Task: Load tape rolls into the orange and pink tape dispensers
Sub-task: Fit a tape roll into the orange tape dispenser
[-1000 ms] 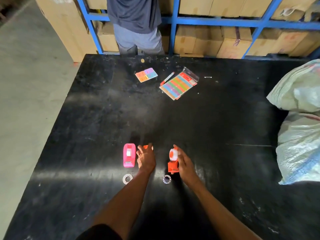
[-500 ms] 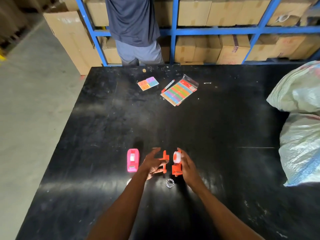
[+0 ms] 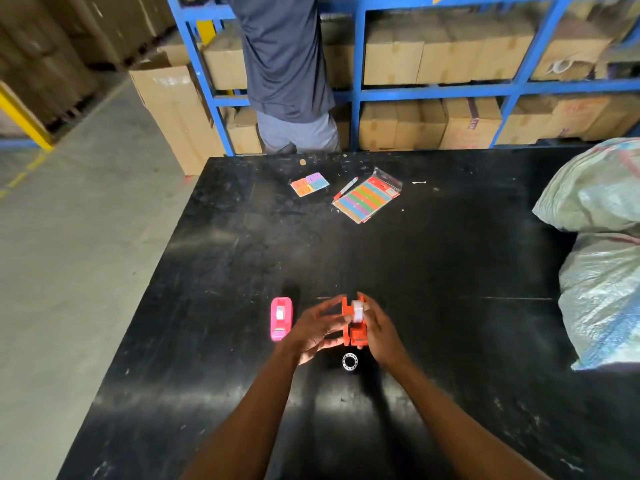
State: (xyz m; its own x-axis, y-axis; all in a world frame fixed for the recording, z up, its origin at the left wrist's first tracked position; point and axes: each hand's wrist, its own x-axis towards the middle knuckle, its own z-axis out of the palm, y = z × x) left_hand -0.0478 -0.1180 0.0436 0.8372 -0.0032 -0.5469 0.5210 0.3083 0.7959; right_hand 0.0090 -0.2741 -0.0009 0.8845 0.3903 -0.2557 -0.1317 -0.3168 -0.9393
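My right hand [image 3: 381, 332] holds the orange tape dispenser [image 3: 358, 332] just above the black table [image 3: 450, 306]. A white tape roll [image 3: 357, 310] sits in its top. My left hand [image 3: 313, 329] presses a flat orange side piece [image 3: 345, 318] against the dispenser's left face. The pink tape dispenser [image 3: 281, 318] lies on the table left of my left hand, a white roll showing in it. A clear tape roll [image 3: 349, 362] lies flat on the table just below my hands.
At the far side lie a small coloured note pad [image 3: 309, 184], a red pen [image 3: 346, 188] and a pack of coloured strips [image 3: 367, 199]. Woven sacks [image 3: 602, 237] fill the right edge. A person [image 3: 287, 81] stands at the far edge before blue shelves of cartons.
My left hand picked up the orange side piece and brought it right against the dispenser in my right hand. The second loose roll is now hidden under my left arm.
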